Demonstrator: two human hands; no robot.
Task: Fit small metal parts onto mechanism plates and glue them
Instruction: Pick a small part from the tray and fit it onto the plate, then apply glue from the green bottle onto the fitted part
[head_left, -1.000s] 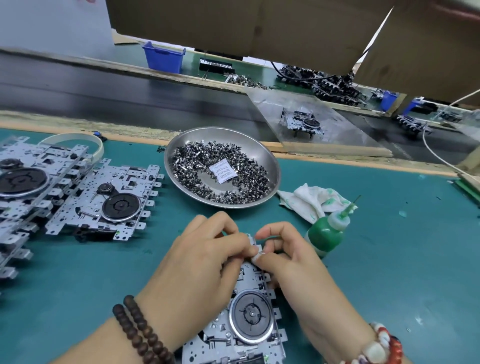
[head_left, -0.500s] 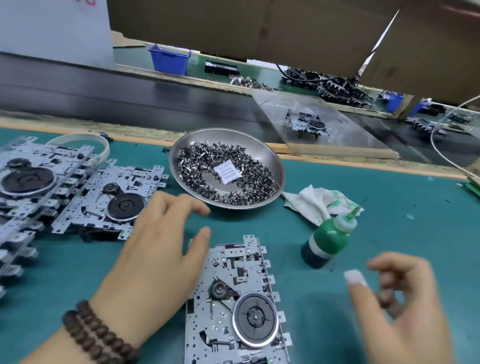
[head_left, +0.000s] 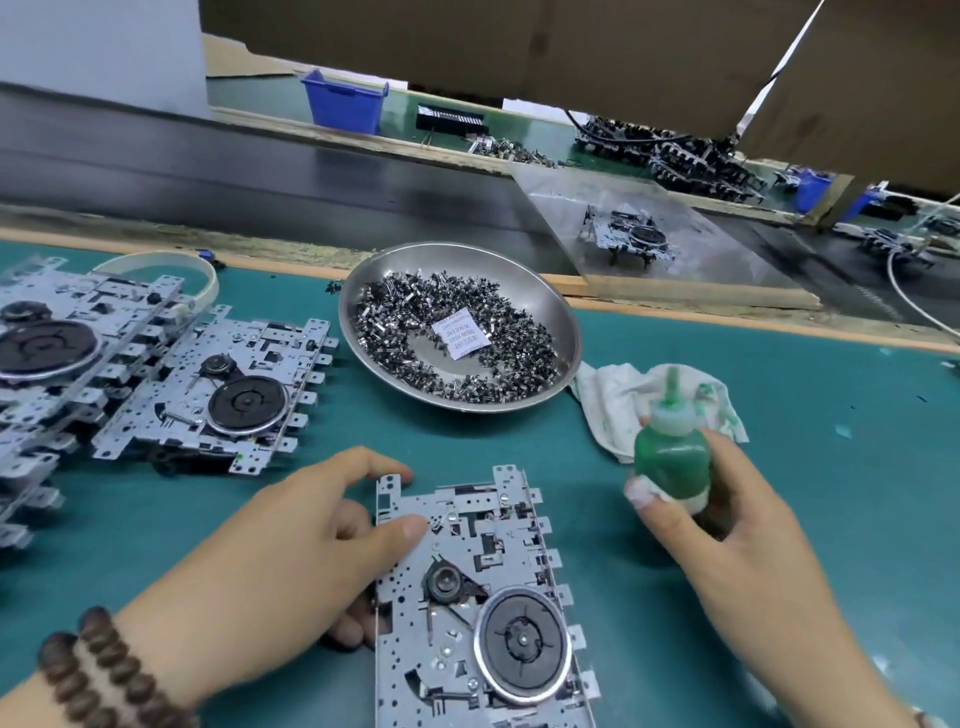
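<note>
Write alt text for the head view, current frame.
The right hand holds a green glue bottle beside a metal mechanism plate that the left hand steadies on a teal mat. Behind sit a steel bowl of small parts and more plates.

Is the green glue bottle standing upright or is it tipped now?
Roughly upright: the green glue bottle is gripped by the right hand, with its nozzle pointing up toward the white cloth.
</note>
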